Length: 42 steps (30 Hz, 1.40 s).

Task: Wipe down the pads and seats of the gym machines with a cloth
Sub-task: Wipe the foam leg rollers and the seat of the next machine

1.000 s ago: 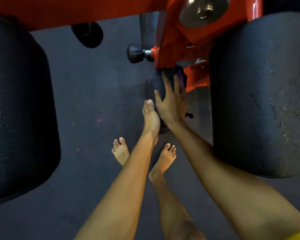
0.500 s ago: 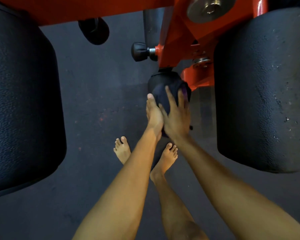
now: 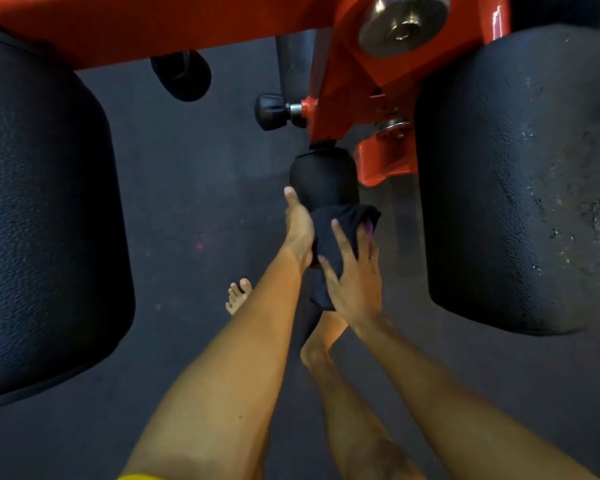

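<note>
From the head view, looking down, a small black cylindrical foam pad (image 3: 323, 178) is hanging from the lower end of an orange painted metal machine frame (image 3: 187, 22), in the gap between two far bigger pads. A dark, crumpled cloth with a purple patch (image 3: 333, 233) is lying wrapped over the lower half of this small pad.

The right hand (image 3: 355, 282) is pressing the cloth flat against the pad, with its fingers straight and spread and its thumb stretched out to the side. The left hand (image 3: 299, 233) is resting against the left side of the small pad, with the thumb pointing up along it. Its fingers are passing out of sight behind the pad, so I cannot tell whether they are curling round it.

A large black textured roller pad (image 3: 42, 209) is filling the left edge of the view, and a second large black roller pad, flecked with pale marks (image 3: 520, 188), is filling the right. A black knob on a silver pin (image 3: 270, 111) is sticking out of the frame's left side, just above the small pad, and a round silver metal cap (image 3: 403, 22) is sitting on the frame near the top edge.

Below, two bare feet (image 3: 238, 294) are standing on the dark grey rubber floor (image 3: 187, 202).
</note>
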Tool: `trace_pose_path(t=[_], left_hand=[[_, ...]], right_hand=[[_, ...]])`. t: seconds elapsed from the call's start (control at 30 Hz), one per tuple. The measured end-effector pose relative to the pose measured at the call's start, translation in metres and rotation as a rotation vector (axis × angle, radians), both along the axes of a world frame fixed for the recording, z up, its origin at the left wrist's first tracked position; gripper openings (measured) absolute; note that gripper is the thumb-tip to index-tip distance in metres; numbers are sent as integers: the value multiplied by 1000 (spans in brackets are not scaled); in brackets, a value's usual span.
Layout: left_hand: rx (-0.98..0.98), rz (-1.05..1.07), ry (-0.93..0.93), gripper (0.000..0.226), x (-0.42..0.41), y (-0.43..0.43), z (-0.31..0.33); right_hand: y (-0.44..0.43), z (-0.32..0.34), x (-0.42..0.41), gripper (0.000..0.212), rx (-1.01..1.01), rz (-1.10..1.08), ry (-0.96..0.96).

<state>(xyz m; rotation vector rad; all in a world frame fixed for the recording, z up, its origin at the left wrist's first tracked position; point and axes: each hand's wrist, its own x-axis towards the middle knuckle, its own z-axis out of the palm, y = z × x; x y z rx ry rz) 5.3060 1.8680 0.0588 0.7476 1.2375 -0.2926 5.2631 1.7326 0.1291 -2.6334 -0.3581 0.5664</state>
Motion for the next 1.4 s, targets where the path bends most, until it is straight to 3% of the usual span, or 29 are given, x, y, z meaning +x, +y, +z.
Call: trace_pose_path(t=[0.03,0.13,0.17,0.27,0.43,0.53,0.67,0.83,0.97,1.07,1.2,1.4], left_hand=[[55,-10,33,130,-1,-8,8],[239,-97,-31,96,1,-22,89],[256,-113,-73,94,-1,-25,98],[257,-70,-70,112,-2,-16,68],[105,-163,-53,93,6,8,43],[146,-186,-35,113,-4,4,26],[447,-324,-62,74,-6,-25,98],[544,-203,-127,62,-26,-45,97],[258,-147,-122,76,-16,-13,72],[106,-65,-52,73,-7,6,61],[76,-12,-94,86,-13,-7,56],[284,-62,-110,98,-30,-46,45]], right_hand=[[7,1,12,71,10,-17,-1],[44,2,69,74,7,-43,-17],[57,3,89,75,4,-56,-24],[72,4,102,72,10,-83,-50],[14,0,27,71,38,30,-53],[-13,7,-7,70,69,1,86],[9,1,36,71,151,-194,137],[55,-9,99,70,155,-225,39],[34,0,56,65,63,23,-85],[-1,-1,9,64,23,119,-89],[-14,0,4,64,74,26,41],[60,4,86,64,-14,-40,-9]])
